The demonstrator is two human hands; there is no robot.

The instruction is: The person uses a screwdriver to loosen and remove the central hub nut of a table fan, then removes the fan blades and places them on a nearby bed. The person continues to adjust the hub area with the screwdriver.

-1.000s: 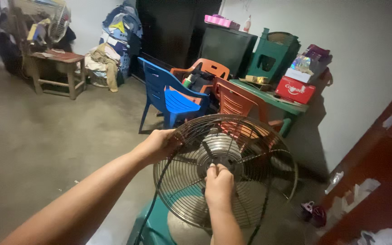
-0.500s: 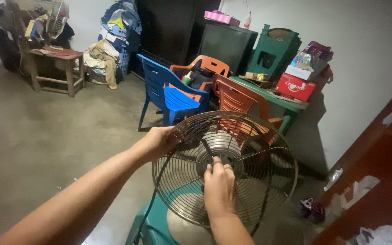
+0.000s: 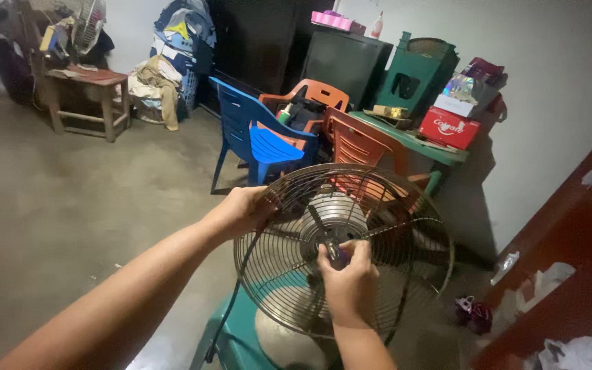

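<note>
A round metal wire fan guard (image 3: 289, 288) stands upright in front of me, with the grey motor housing (image 3: 337, 216) behind its wires. My left hand (image 3: 244, 209) grips the guard's upper left rim. My right hand (image 3: 346, 274) is closed on a small dark knob (image 3: 337, 255) at the hub in the guard's centre. The fan rests over a teal plastic stool (image 3: 231, 339), whose top is mostly hidden by the guard and my arms.
Blue (image 3: 258, 140) and orange plastic chairs (image 3: 358, 147) stand just behind the fan. A green table (image 3: 440, 152) with boxes is at the right wall. A dark red wooden cabinet (image 3: 577, 247) is at far right. A wooden table (image 3: 83, 89) with clutter stands far left on bare concrete floor (image 3: 70, 219).
My view has shifted slightly. My right hand has turned a little at the hub and now pinches the knob. My left hand stays on the guard's rim.
</note>
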